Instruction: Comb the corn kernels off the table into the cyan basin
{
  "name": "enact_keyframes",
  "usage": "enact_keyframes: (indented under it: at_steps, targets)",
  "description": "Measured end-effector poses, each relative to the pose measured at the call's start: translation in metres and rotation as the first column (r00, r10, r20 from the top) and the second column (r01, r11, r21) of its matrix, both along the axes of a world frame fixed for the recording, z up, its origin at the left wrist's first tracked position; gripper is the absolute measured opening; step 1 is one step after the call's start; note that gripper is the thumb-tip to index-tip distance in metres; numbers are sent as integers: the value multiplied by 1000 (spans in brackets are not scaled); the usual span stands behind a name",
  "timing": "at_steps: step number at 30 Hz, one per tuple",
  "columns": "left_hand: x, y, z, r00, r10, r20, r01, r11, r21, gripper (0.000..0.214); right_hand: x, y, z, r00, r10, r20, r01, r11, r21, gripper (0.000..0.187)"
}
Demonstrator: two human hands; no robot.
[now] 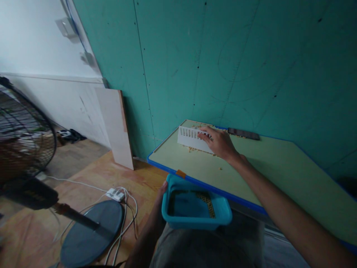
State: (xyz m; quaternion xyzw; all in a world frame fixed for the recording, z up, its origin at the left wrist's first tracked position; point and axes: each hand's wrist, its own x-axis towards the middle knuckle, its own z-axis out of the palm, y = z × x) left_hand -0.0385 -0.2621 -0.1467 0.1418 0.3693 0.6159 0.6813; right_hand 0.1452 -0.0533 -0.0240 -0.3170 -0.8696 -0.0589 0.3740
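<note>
A white slotted plastic strip [192,141] stands on edge on the pale green tabletop [273,163], gripped along its top by my right hand [219,142]. Small yellowish grains or beans [192,149] lie along its lower edge and behind it. Below the table's front edge, a turquoise basin [195,223] rests against my lap, with more of the grains [209,204] gathered in its right part. My left hand [161,197] holds the basin by its left side; most of those fingers are hidden beneath it.
At the table's back edge lies a dark flat object, perhaps a phone [243,134]. A standing fan [30,167], a power strip [115,194] and loose white cables are on the left. A white board [115,126] leans against the green wall [173,67].
</note>
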Motion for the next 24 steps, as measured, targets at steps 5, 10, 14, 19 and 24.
enact_keyframes:
  at_steps: [5, 10, 14, 19, 24]
  targets:
    - [0, 0, -2, 1000, 21, -2, -21, 999, 41, 60, 2, 2, 1, 997, -74, -31, 75, 997, 37, 28]
    - [1, 1, 2, 998, 51, -24, -51, 999, 3, 57, 11, 7, 3, 989, -146, -36, 147, 989, 30, 27]
    - [2, 2, 1, 993, 92, -76, -94, 995, -25, 56, 23, 11, 10, 987, -120, -110, 119, 993, -18, 29]
    - [3, 2, 0, 988, 129, -84, -130, 992, -4, 54, 45, 27, 12, 936, -248, -252, 242, 969, -52, 27]
    - [-2, 13, -9, 993, 110, -35, -113, 987, -114, 55, 66, 43, 3, 818, -518, -249, 499, 855, -140, 24]
